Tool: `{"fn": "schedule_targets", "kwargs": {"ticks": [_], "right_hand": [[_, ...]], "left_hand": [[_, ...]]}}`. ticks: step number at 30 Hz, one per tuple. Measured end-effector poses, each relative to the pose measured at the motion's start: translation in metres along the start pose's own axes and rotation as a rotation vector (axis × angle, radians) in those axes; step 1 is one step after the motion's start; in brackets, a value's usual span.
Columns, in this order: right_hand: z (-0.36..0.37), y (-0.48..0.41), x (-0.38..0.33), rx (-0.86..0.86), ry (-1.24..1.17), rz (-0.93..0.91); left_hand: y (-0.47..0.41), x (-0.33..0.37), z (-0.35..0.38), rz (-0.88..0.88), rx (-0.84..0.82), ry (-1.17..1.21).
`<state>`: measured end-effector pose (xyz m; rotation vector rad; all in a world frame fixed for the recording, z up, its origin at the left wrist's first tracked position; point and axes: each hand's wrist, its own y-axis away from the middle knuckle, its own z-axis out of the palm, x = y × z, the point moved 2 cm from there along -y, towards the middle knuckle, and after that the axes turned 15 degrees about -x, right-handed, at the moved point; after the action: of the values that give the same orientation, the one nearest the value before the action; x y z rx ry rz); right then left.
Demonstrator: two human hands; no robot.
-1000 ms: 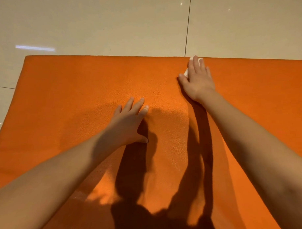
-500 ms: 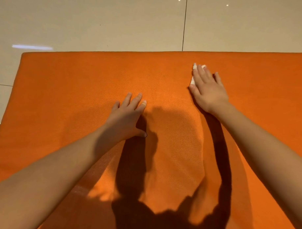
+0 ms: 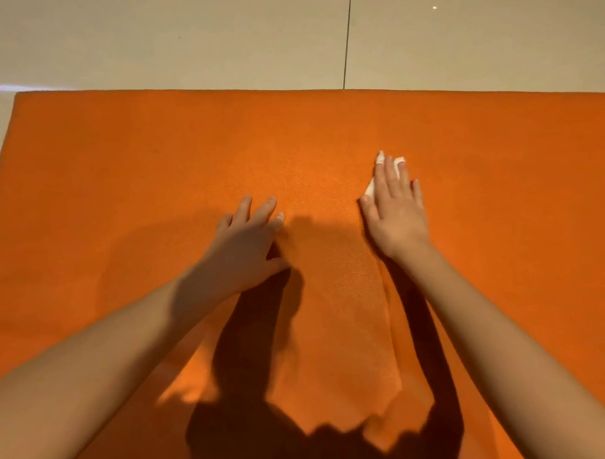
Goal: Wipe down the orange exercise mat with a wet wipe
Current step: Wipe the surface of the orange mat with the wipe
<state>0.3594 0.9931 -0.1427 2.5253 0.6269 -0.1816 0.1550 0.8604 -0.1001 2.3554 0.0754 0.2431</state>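
Because my right hand (image 3: pixel 396 212) lies flat with straight fingers on the wipe (image 3: pixel 370 188), pressing it rather than pinching it, I think the wipe could bunch up or slip out from under my palm on a hard stroke and leave patches unwiped. My left hand (image 3: pixel 246 241) is spread flat just to its left, bracing the mat (image 3: pixel 159 155); if it lifts, the mat may slide or wrinkle on the glossy floor (image 3: pixel 198 36). The wipe sits mid-mat, toward the far edge, mostly hidden under my fingers. Count: one mat, one wipe, two hands.
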Motion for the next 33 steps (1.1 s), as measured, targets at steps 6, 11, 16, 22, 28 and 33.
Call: {"fn": "schedule_targets", "kwargs": {"ticks": [6,11,16,22,28,33], "right_hand": [[0.009,0.035,0.008,-0.08,0.178,-0.254],[0.017,0.038,-0.002,-0.055,0.011,0.018],[0.036,0.081,-0.01,-0.134,0.111,-0.288],[0.032,0.071,0.012,-0.047,0.035,0.0],[0.055,0.113,-0.006,-0.139,0.112,-0.343],[0.044,0.106,0.024,-0.088,0.122,-0.168]], "left_hand": [[0.005,0.004,0.018,-0.019,-0.012,-0.064],[0.004,0.005,0.018,-0.028,0.006,-0.091],[0.005,0.004,0.018,-0.037,-0.01,-0.096],[0.015,0.014,0.024,-0.048,0.003,-0.124],[0.032,0.019,0.044,-0.032,-0.002,-0.153],[0.038,0.026,0.047,-0.047,-0.035,-0.11]]}}
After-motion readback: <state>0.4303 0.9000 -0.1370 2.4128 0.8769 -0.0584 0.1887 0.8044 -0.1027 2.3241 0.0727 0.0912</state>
